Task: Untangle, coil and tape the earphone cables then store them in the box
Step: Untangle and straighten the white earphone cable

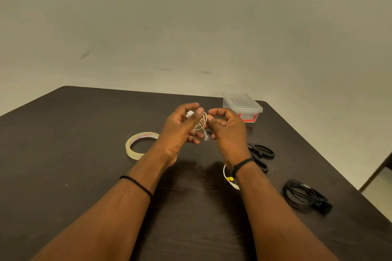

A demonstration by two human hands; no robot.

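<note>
A bundle of white earphone cable [201, 123] hangs above the table between both hands, one earbud dangling below it. My left hand [180, 129] pinches the bundle's white plug end between thumb and fingers. My right hand [228, 131] holds the bundle's right side with curled fingertips. The clear plastic box [242, 106] with red clips stands closed at the far right of the table. A roll of clear tape [139, 145] lies left of my left wrist. A coiled black cable [305, 196] lies at the right. Another white cable with yellow ends [230, 179] peeks out under my right wrist.
Black-handled scissors [261, 155] lie just right of my right hand, between the box and the black cable. The dark table [84, 133] runs to a beige wall behind; its right edge drops off near the black cable.
</note>
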